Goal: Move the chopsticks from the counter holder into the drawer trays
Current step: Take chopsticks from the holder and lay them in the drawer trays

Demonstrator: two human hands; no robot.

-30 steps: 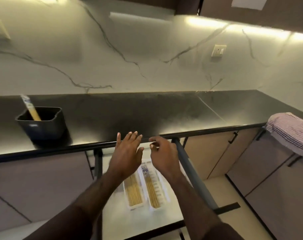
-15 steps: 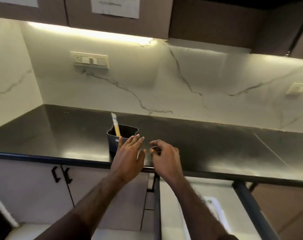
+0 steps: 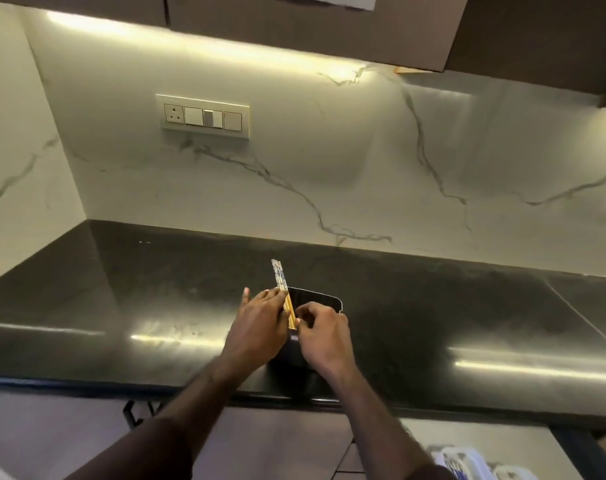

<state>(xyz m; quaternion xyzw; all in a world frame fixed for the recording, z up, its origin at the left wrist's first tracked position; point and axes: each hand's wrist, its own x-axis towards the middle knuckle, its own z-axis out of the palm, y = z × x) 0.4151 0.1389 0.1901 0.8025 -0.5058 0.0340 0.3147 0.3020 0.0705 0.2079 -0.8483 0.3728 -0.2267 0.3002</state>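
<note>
A black holder [image 3: 324, 299] stands on the dark counter [image 3: 156, 292] near its front edge. A pair of wooden chopsticks [image 3: 280, 276] with blue-patterned tops leans out of the holder's left side. My left hand [image 3: 260, 320] presses its fingers against the chopsticks from the left, index finger spread apart. My right hand [image 3: 324, 336] is curled at the holder's front rim, fingertips pinched right beside the chopsticks' lower part; whether it grips them is unclear. White drawer trays [image 3: 462, 460] show at the bottom right, partly cut off.
A marble backsplash with a switch panel [image 3: 204, 116] rises behind the counter. Dark wall cabinets [image 3: 312, 26] hang overhead. Below the counter edge are cabinet fronts with black handles [image 3: 132, 408], and the open drawer [image 3: 485, 441] at the right.
My view swung left from the open drawer to the holder. Both hands moved forward over the counter and closed in on the chopsticks, which now rest against my left fingers.
</note>
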